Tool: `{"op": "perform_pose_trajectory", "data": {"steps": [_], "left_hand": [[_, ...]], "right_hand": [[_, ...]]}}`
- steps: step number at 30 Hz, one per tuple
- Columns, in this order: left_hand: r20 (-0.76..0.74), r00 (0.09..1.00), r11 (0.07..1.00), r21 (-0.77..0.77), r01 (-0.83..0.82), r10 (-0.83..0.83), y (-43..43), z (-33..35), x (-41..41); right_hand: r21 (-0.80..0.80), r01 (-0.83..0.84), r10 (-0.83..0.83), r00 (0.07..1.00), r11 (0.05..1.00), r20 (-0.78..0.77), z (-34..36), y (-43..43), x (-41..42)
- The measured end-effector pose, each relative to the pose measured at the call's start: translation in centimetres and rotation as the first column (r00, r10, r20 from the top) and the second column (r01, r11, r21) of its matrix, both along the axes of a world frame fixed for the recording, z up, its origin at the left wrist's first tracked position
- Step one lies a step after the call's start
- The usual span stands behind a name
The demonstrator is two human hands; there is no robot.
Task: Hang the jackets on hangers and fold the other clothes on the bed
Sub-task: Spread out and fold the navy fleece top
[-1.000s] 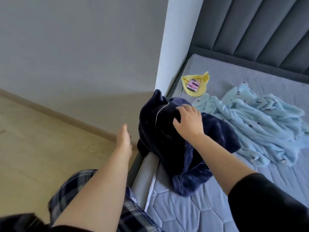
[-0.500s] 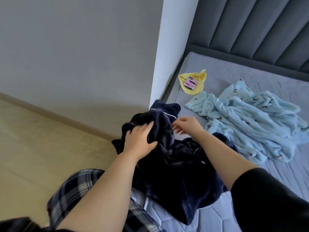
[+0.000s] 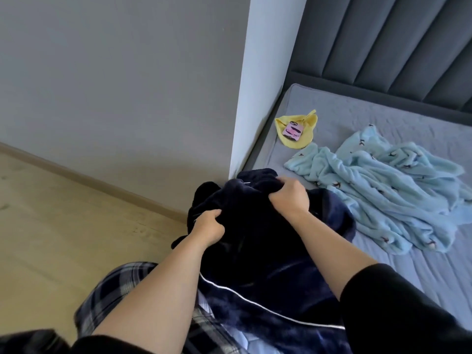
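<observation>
The dark navy fleece top [image 3: 268,251] with thin white piping sits bunched at the bed's [image 3: 434,277] near corner. The left hand [image 3: 208,227] grips its fabric at nine o'clock; the right hand [image 3: 290,196] clutches a fold at twelve. A light blue fleece [image 3: 383,190] lies crumpled at two o'clock.
</observation>
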State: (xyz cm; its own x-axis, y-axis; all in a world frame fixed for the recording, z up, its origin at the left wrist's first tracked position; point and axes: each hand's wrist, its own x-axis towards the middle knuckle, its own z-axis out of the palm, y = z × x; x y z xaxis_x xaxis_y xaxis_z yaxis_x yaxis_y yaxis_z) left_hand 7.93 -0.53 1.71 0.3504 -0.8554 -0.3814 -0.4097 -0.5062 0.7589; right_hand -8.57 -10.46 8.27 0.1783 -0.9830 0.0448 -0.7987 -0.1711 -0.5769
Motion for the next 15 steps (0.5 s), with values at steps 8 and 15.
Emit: {"op": "perform_pose_trajectory", "data": {"steps": [8, 15], "left_hand": [[-0.823, 0.556, 0.980, -0.186, -0.074, -0.114, -0.1, 3.3, -0.5], [0.056, 0.814, 0.801, -0.226, -0.554, 0.579, 0.1, 1.6, 1.9]], "right_hand": [[-0.732, 0.233, 0.118, 0.912, 0.640, 0.393, 8.8, 0.4, 0.9], [0.280, -0.467, 0.525, 0.558, 0.839, -0.643, -5.1, 4.3, -2.5]]}}
